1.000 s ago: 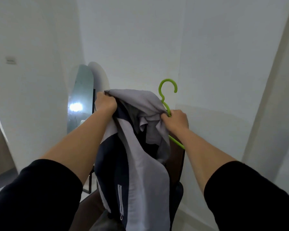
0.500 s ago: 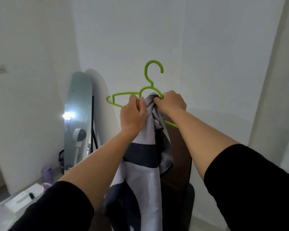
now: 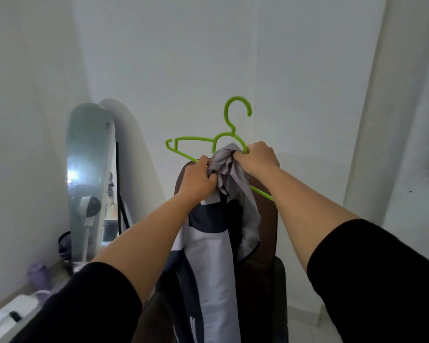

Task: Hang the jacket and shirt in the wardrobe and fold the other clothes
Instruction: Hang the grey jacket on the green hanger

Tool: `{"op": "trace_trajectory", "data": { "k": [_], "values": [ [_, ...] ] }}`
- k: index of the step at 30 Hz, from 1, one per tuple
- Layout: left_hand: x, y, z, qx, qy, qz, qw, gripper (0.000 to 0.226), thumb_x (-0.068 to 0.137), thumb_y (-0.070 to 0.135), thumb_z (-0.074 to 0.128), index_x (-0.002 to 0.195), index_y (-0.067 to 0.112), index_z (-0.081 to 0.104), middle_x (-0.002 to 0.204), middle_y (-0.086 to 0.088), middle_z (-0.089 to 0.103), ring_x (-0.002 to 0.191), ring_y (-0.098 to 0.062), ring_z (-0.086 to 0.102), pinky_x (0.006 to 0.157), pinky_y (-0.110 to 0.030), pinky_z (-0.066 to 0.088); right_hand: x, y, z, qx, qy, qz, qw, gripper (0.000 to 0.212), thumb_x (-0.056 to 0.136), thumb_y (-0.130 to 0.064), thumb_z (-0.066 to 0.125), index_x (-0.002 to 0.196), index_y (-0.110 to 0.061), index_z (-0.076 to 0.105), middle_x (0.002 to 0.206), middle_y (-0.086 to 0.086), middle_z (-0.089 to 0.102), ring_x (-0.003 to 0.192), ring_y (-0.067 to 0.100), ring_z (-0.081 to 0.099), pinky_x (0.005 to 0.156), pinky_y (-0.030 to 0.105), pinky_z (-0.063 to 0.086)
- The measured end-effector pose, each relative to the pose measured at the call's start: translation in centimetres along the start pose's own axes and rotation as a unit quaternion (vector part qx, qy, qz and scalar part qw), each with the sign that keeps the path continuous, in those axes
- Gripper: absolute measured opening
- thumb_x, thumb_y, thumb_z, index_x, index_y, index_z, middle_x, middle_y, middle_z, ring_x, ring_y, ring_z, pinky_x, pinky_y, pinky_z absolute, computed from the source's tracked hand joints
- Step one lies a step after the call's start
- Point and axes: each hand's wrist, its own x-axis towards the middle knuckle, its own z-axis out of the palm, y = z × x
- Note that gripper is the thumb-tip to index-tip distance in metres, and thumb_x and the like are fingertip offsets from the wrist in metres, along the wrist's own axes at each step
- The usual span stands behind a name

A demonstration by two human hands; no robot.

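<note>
A grey and navy jacket hangs down in front of me, its top bunched between both hands. My left hand grips the bunched grey cloth from the left. My right hand grips the cloth together with the right arm of a green plastic hanger. The hanger stands upright with its hook on top. Its left arm is bare and sticks out to the left; its right end shows below my right wrist.
A brown high-backed chair stands right behind the jacket. A tall arched mirror leans in the left corner, with a white fan before it. White walls close in ahead and to the right. A white surface lies bottom left.
Both hands have come together at the hanger's neck. The hanger has turned from side-on to face-on and risen slightly. The spread jacket top is now gathered into a tight bunch.
</note>
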Motion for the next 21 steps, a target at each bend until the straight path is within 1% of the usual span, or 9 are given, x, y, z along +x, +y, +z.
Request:
{"op": "trace_trajectory", "data": {
  "k": [3, 6, 8, 10, 12, 13, 15, 17, 21],
  "values": [
    [1.2, -0.1, -0.3, -0.049, -0.051, -0.052, 0.996, 0.016, 0.094, 0.017, 0.039, 0.099, 0.006, 0.05, 0.094, -0.009, 0.055, 0.09, -0.027, 0.05, 0.072, -0.03, 0.033, -0.5, 1.2, -0.2, -0.022, 0.013, 0.014, 1.0, 0.03, 0.087, -0.041, 0.055, 0.088, -0.013, 0.063, 0.083, 0.005, 0.055, 0.077, 0.025, 0.05, 0.062, 0.027, 0.036],
    [1.8, 0.2, -0.6, -0.107, -0.085, -0.046, 0.99, 0.021, 0.097, 0.019, 0.032, 0.088, 0.01, 0.048, 0.094, -0.008, 0.053, 0.093, -0.026, 0.049, 0.076, -0.033, 0.034, -1.0, 2.0, -0.1, -0.03, 0.02, 0.023, 0.999, 0.032, 0.086, -0.044, 0.057, 0.083, -0.013, 0.061, 0.081, 0.005, 0.055, 0.076, 0.026, 0.052, 0.053, 0.026, 0.033],
    [1.8, 0.5, -0.7, -0.147, -0.123, -0.055, 0.98, 0.022, 0.096, 0.033, 0.039, 0.085, 0.014, 0.045, 0.09, -0.004, 0.053, 0.089, -0.023, 0.049, 0.072, -0.031, 0.036, -1.2, 2.4, 0.2, -0.042, 0.023, 0.031, 0.998, 0.034, 0.084, -0.045, 0.059, 0.084, -0.011, 0.061, 0.083, 0.006, 0.057, 0.079, 0.028, 0.056, 0.054, 0.026, 0.033],
    [1.5, 0.7, -1.0, -0.143, -0.176, -0.065, 0.972, 0.035, 0.085, 0.048, 0.057, 0.099, 0.019, 0.044, 0.088, -0.002, 0.058, 0.081, -0.017, 0.055, 0.062, -0.026, 0.041, -1.2, 2.8, 0.4, -0.053, 0.027, 0.04, 0.997, 0.038, 0.083, -0.046, 0.06, 0.092, -0.01, 0.064, 0.089, 0.008, 0.062, 0.079, 0.028, 0.056, 0.057, 0.027, 0.036],
    [1.5, 0.3, -1.3, -0.072, -0.222, -0.056, 0.971, 0.052, 0.077, 0.042, 0.068, 0.112, 0.021, 0.035, 0.086, -0.007, 0.062, 0.07, -0.015, 0.059, 0.054, -0.024, 0.045, -1.2, 3.3, 0.4, -0.051, 0.027, 0.053, 0.997, 0.044, 0.086, -0.05, 0.055, 0.097, -0.008, 0.065, 0.095, 0.011, 0.064, 0.083, 0.03, 0.057, 0.062, 0.029, 0.038],
    [1.8, -0.1, -1.2, -0.031, -0.226, -0.049, 0.972, 0.055, 0.078, 0.036, 0.067, 0.117, 0.021, 0.031, 0.09, -0.01, 0.062, 0.069, -0.018, 0.059, 0.056, -0.026, 0.046, -1.1, 3.6, 0.3, -0.043, 0.025, 0.06, 0.997, 0.047, 0.088, -0.051, 0.052, 0.099, -0.007, 0.065, 0.098, 0.012, 0.065, 0.089, 0.031, 0.059, 0.065, 0.03, 0.038],
    [2.5, -1.0, -1.2, 0.028, -0.185, -0.042, 0.981, 0.049, 0.087, 0.022, 0.053, 0.128, 0.019, 0.027, 0.102, -0.019, 0.06, 0.078, -0.028, 0.056, 0.067, -0.029, 0.044, -1.0, 4.3, -0.1, -0.024, 0.019, 0.074, 0.997, 0.054, 0.091, -0.054, 0.045, 0.101, -0.006, 0.066, 0.103, 0.013, 0.066, 0.098, 0.033, 0.06, 0.071, 0.031, 0.041],
    [3.0, -2.1, -1.3, 0.059, -0.122, -0.059, 0.989, 0.045, 0.089, 0.012, 0.04, 0.132, 0.018, 0.031, 0.109, -0.025, 0.057, 0.089, -0.036, 0.054, 0.073, -0.032, 0.04, -1.0, 4.8, -0.7, -0.012, 0.018, 0.086, 0.996, 0.055, 0.093, -0.055, 0.04, 0.104, -0.009, 0.068, 0.108, 0.011, 0.067, 0.103, 0.031, 0.059, 0.079, 0.033, 0.043],
    [3.9, -3.6, -1.9, 0.112, -0.038, -0.123, 0.985, 0.034, 0.083, 0.012, 0.054, 0.116, 0.008, 0.045, 0.112, -0.026, 0.056, 0.102, -0.042, 0.054, 0.072, -0.036, 0.039, -1.6, 5.4, -2.3, 0.027, 0.004, 0.079, 0.997, 0.052, 0.097, -0.048, 0.039, 0.101, -0.008, 0.071, 0.098, 0.006, 0.061, 0.1, 0.027, 0.056, 0.083, 0.031, 0.04]
  ]
}}
